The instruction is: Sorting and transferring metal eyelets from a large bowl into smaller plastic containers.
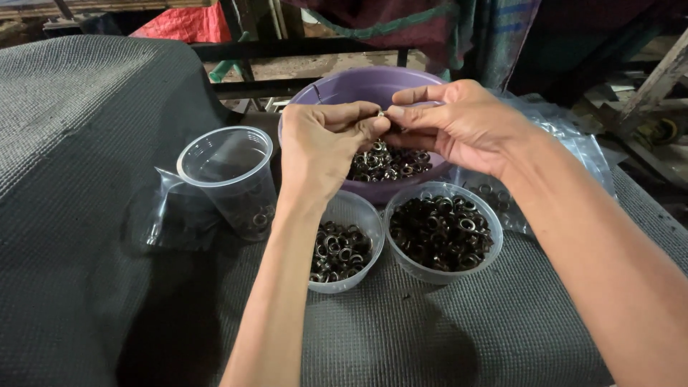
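Observation:
My left hand [326,147] and my right hand [459,122] meet fingertip to fingertip above a purple bowl [344,89], pinching a small metal ring [381,114] between them. The bowl holds a heap of dark metal rings [387,163]. Below my hands stand two clear plastic cups of the same rings: a smaller one [342,252] partly under my left wrist and a fuller one [441,233] to its right.
A tall clear cup [231,179] with a few rings at its bottom stands at the left beside a clear plastic bag [168,211]. More plastic bags [573,143] lie at the right. Everything rests on a dark grey textured mat [430,330].

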